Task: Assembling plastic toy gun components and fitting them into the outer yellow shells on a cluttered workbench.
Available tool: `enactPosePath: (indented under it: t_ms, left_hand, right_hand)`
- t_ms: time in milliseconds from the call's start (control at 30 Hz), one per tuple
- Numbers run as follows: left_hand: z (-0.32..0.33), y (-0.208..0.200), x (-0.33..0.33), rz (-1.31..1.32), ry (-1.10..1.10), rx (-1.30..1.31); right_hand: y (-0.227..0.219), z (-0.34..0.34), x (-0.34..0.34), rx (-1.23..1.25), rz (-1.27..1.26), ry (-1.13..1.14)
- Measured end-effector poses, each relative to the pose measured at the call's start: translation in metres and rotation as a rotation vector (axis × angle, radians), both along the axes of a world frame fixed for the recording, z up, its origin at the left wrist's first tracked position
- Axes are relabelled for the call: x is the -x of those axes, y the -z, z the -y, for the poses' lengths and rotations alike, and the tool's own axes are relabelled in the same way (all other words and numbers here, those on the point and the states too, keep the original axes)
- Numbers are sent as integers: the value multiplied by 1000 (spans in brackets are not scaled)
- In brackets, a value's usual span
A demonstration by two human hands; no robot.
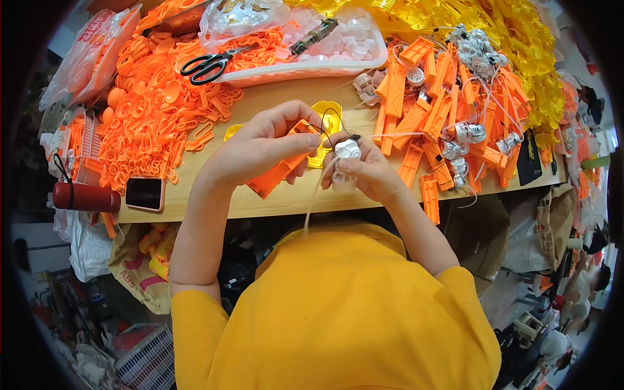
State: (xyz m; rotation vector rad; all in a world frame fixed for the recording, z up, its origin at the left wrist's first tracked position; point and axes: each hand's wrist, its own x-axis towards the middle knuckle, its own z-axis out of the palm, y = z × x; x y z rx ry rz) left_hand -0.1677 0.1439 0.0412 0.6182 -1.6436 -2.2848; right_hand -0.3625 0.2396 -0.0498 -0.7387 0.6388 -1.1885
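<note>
At centre frame, just above the yellow shirt [338,312], both hands work close together over the near edge of the bench [273,97]. The left hand [257,146] clamps its fingers round an orange case [281,168], tilting its open end toward the right hand [367,172], which pinches a small white motor [347,150] with trailing wires, apparently so the two can meet. Left of them lies a phone [144,193]. Farther up, scissors [211,65] rest on a tray [286,71], within reach. Orange cases [416,123] pile at the right.
</note>
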Motion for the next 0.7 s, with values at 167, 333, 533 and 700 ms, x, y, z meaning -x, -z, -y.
enactPosePath:
  t_ms: [167, 333, 533, 700]
  left_hand:
    - [6, 34, -12, 400, -213, 725]
    - [-6, 27, -17, 402, -252, 1086]
    - [-11, 28, -24, 336, -283, 1100]
    - [-17, 33, -24, 374, -215, 790]
  right_hand:
    - [8, 4, 3, -81, -194, 295]
    - [15, 11, 1, 584, -1123, 641]
    - [-1, 3, -5, 369, -260, 436]
    - [-6, 18, -12, 253, -160, 387]
